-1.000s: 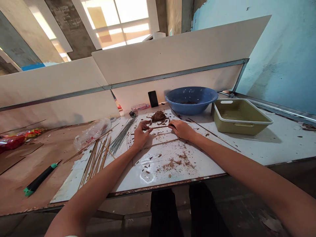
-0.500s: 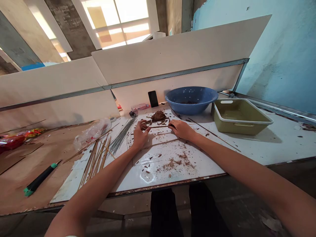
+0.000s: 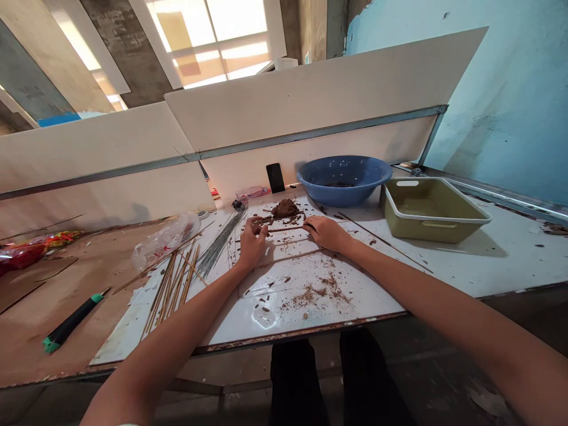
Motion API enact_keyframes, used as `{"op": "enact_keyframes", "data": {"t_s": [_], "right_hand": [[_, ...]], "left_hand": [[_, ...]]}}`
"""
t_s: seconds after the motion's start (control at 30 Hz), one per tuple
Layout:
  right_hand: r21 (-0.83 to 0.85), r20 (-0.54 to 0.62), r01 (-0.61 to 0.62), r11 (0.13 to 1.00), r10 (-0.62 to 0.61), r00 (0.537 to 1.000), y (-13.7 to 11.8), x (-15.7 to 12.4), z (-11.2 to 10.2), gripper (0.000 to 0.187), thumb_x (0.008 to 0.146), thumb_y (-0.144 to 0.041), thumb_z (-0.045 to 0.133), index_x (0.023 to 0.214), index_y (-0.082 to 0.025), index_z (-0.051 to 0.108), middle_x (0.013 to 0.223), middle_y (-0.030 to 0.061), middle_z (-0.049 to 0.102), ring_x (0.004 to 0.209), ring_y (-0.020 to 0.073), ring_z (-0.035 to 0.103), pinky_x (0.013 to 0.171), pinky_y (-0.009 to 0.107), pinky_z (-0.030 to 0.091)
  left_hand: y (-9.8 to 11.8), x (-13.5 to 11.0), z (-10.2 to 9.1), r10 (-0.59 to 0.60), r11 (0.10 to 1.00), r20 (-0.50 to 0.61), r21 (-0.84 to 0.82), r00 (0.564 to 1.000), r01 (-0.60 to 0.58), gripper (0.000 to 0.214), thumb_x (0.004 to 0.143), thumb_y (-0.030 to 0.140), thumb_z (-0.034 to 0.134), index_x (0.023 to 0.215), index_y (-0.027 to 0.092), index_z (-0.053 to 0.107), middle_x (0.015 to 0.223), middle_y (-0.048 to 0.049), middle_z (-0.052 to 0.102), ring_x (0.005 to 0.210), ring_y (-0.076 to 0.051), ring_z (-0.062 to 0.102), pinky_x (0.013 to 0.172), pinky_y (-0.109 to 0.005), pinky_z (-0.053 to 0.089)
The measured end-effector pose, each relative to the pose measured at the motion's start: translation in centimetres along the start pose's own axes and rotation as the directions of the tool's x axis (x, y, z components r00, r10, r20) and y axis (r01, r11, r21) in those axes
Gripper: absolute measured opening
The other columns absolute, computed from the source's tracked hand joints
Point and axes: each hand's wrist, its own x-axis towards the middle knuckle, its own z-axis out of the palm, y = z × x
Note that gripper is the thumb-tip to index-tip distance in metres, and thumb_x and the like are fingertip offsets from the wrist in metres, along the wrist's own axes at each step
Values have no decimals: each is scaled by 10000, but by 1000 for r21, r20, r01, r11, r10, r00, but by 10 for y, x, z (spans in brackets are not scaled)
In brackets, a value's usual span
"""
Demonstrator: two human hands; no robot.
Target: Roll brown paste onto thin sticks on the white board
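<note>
My left hand [image 3: 252,241] and my right hand [image 3: 326,232] rest on the white table [image 3: 488,260], both pinched on the ends of a thin stick coated in brown paste [image 3: 286,228]. The stick lies level between them, just in front of a lump of brown paste [image 3: 284,208]. Another bare stick [image 3: 290,257] lies on the table beneath my hands. Brown crumbs [image 3: 317,291] are scattered nearer to me.
A blue bowl [image 3: 342,177] and an olive tray [image 3: 432,208] stand at the back right. Thin grey wires [image 3: 218,244], brown sticks [image 3: 174,282] and a plastic bag [image 3: 165,239] lie to the left. A black phone [image 3: 276,177] leans on the partition. A green-tipped tool [image 3: 71,323] lies far left.
My left hand has shifted slightly along the stick, its fingers curling a little more. My right hand has stayed in place.
</note>
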Motion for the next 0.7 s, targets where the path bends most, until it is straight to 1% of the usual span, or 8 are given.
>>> {"op": "enact_keyframes", "data": {"t_s": [0.1, 0.13, 0.3, 0.4, 0.47, 0.57, 0.63, 0.7], "right_hand": [[4, 7, -6, 1000, 6, 1000, 0, 0, 0, 168, 1157, -259, 591, 1153, -220, 754, 1165, 138, 822, 1072, 299, 750, 959, 381, 548], [5, 10, -6, 1000, 6, 1000, 0, 0, -1, 167, 1154, -259, 593, 1156, -219, 755, 1164, 138, 820, 1069, 300, 749, 958, 384, 549], [-1, 11, -4, 1000, 4, 1000, -1, 0, 0, 177, 1155, -242, 573, 1166, -202, 746, 1172, 149, 819, 1093, 303, 749, 983, 395, 547], [-3, 8, -11, 1000, 11, 1000, 0, -1, 0, 176, 1158, -241, 570, 1164, -210, 743, 1182, 147, 822, 1097, 299, 753, 983, 386, 548], [1, 4, -9, 1000, 9, 1000, 1, -1, 1, 166, 1154, -242, 581, 1164, -217, 744, 1187, 142, 823, 1098, 297, 756, 983, 384, 552], [17, -7, -3, 1000, 3, 1000, 3, -1, 1, 157, 1147, -244, 594, 1170, -218, 748, 1195, 142, 821, 1101, 299, 759, 992, 394, 562], [36, -14, 1, 999, 0, 1000, 5, -1, 1, 146, 1131, -239, 615, 1177, -221, 752, 1193, 138, 819, 1097, 301, 761, 993, 404, 570], [56, -14, 3, 998, -2, 1000, 6, -1, 2, 138, 1103, -226, 644, 1185, -224, 755, 1191, 133, 816, 1097, 303, 762, 989, 413, 579]], "left_hand": [[1, 0, 0, 8, 1000, -18, 22, 1000, -7, 319, 996, 328, 725, 1291, 265, 623, 942, -20, 823, 951, -251, 789, 923, -397, 555], [1, 0, 0, 7, 1000, -21, 27, 1000, -6, 320, 994, 326, 725, 1291, 266, 623, 950, -21, 823, 957, -252, 789, 919, -396, 553], [-4, 1, 0, -17, 1000, 12, 4, 1000, 17, 247, 1044, 370, 644, 1263, 255, 634, 800, 14, 758, 807, -235, 753, 845, -382, 534], [-6, 1, 1, 0, 1000, 26, 7, 1000, 0, 241, 1050, 355, 609, 1264, 255, 655, 839, -3, 772, 831, -241, 754, 872, -395, 544], [-5, 1, 2, 32, 999, 54, 29, 998, -34, 229, 1048, 368, 621, 1237, 261, 698, 929, -36, 802, 902, -255, 765, 907, -412, 560], [-3, 2, 2, 117, 988, 127, 81, 985, -128, 166, 1018, 391, 700, 1096, 270, 782, 1069, -79, 830, 1009, -283, 756, 967, -443, 576], [-3, 2, 2, 169, 975, 154, 115, 974, -188, 117, 990, 363, 744, 1026, 275, 812, 1071, -86, 832, 1038, -296, 741, 988, -459, 577], [-3, 3, 2, 193, 967, 160, 137, 968, -215, 86, 981, 328, 755, 1003, 281, 824, 1051, -82, 831, 1043, -300, 729, 990, -462, 574]]}}
